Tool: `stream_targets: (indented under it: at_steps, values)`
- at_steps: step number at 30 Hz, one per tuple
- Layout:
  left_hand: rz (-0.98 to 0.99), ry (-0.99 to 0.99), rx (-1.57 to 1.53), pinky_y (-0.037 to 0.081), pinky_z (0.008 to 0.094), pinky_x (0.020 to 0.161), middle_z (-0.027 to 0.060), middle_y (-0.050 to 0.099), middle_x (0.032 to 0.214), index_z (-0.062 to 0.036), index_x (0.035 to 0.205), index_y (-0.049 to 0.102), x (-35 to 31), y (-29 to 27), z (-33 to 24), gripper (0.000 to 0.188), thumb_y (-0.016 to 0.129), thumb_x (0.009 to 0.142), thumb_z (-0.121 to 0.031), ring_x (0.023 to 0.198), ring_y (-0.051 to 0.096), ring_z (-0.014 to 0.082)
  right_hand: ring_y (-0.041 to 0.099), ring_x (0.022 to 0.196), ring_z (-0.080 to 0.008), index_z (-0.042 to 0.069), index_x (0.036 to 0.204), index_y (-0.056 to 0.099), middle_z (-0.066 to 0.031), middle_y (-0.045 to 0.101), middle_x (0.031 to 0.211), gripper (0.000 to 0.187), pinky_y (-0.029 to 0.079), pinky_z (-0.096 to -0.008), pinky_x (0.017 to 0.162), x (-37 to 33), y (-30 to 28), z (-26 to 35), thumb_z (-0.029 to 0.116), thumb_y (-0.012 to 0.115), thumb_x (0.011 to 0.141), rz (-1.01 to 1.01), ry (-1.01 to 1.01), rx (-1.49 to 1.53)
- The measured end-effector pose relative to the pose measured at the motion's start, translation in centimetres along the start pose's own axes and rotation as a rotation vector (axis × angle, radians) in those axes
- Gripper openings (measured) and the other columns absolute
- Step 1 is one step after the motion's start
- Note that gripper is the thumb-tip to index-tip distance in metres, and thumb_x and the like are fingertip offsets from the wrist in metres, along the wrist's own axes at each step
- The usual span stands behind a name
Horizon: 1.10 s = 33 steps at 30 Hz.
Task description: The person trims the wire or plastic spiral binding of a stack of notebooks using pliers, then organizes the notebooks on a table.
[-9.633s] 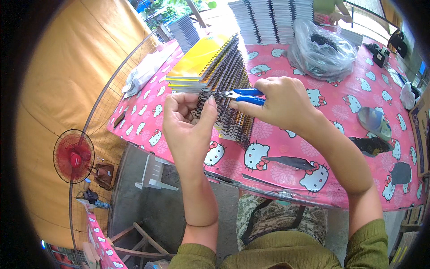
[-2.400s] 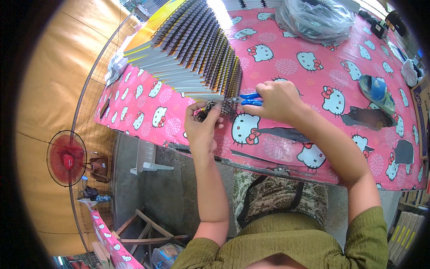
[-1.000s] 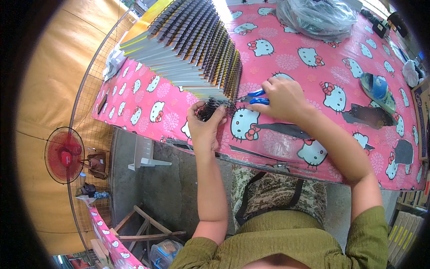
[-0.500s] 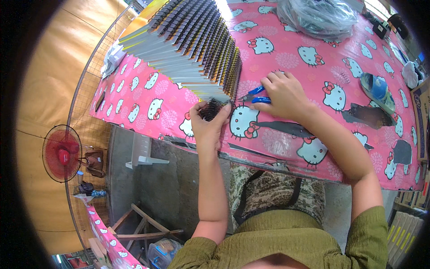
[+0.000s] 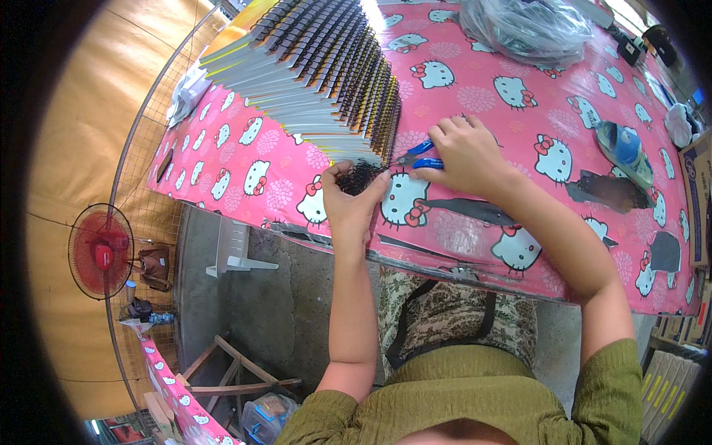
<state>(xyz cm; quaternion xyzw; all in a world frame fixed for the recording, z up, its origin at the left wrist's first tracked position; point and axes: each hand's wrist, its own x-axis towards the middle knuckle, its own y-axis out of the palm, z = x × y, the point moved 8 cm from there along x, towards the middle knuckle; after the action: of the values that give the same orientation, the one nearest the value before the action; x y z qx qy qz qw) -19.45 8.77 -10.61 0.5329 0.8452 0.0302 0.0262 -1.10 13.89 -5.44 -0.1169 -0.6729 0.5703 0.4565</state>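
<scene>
A tall stack of spiral-bound notebooks (image 5: 311, 111) lies on the table, its black coils facing away and to the right. At the stack's near end, my left hand (image 5: 352, 204) is closed round the dark, curly wire of a coil (image 5: 359, 176); thumb and fingers pinch it, and part of it is hidden by the hand. My right hand (image 5: 467, 152) grips blue-handled pliers (image 5: 424, 156), whose grey jaws point left at the coil beside my left thumb. Whether the jaws bite on the wire is too small to tell.
A pink patterned cloth (image 5: 475, 96) with torn dark patches covers the table. Clear plastic bags (image 5: 526, 30) lie at the back, and a blue tape-like roll (image 5: 627, 152) at the right. A cardboard box (image 5: 697, 193) stands at the right edge; a red fan (image 5: 101, 251) is at the left.
The pliers have tilted slightly and their jaws sit a little lower and nearer my left thumb. My left hand has shifted slightly right. Both hands keep their grip.
</scene>
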Motion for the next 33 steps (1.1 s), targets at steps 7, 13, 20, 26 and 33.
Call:
stream_targets:
  at_steps: [7,13,20,26,33]
  values:
    - [-0.017,-0.022,0.077,0.05,0.028,0.076,0.0129,0.058,0.095,0.0037,0.111,0.047,-0.1,-0.8,0.0,0.057,0.082,0.068,-0.01,0.086,0.059,0.018,0.066,0.079,-0.0283,0.0,0.086,0.066,-0.0141,0.066,0.082,0.06,0.051,-0.0393,0.07,0.6,1.7,0.0,0.059,0.066,0.072,0.516,0.19,0.081]
    - [-0.118,0.214,0.425,0.048,0.0326,0.083,0.0154,0.06,0.099,0.003,0.108,0.05,-0.6,-1.0,-1.8,0.058,0.084,0.065,-0.018,0.093,0.059,0.0224,0.067,0.064,-0.0308,0.0,0.08,0.065,-0.0138,0.065,0.066,0.06,0.051,-0.0417,0.059,0.2,-0.5,0.7,0.059,0.063,0.074,-0.143,-0.135,-0.03]
    - [-0.142,0.3,0.588,0.048,0.0313,0.08,0.0129,0.063,0.095,0.0007,0.106,0.053,-0.7,-0.8,-2.2,0.056,0.082,0.065,-0.021,0.086,0.06,0.0192,0.066,0.062,-0.031,0.001,0.069,0.068,-0.0148,0.064,0.062,0.057,0.052,-0.0411,0.059,1.0,1.7,0.6,0.057,0.064,0.073,0.368,0.087,0.072]
    - [-0.154,0.248,0.554,0.049,0.0339,0.078,0.0142,0.065,0.089,0.0003,0.102,0.054,-1.0,-0.8,-2.5,0.042,0.076,0.068,-0.014,0.081,0.063,0.0223,0.067,0.062,-0.0309,0.002,0.068,0.069,-0.0149,0.065,0.064,0.054,0.052,-0.0412,0.06,1.1,1.6,0.8,0.056,0.064,0.073,0.371,0.09,0.059]
    - [-0.147,0.216,0.61,0.049,0.035,0.076,0.0157,0.065,0.088,0.0009,0.1,0.054,-1.7,-1.0,-3.4,0.042,0.076,0.069,-0.016,0.082,0.064,0.0235,0.067,0.068,-0.0303,0.001,0.077,0.068,-0.0137,0.066,0.071,0.056,0.052,-0.0407,0.062,0.6,0.3,0.9,0.057,0.067,0.071,-0.033,-0.14,-0.105]
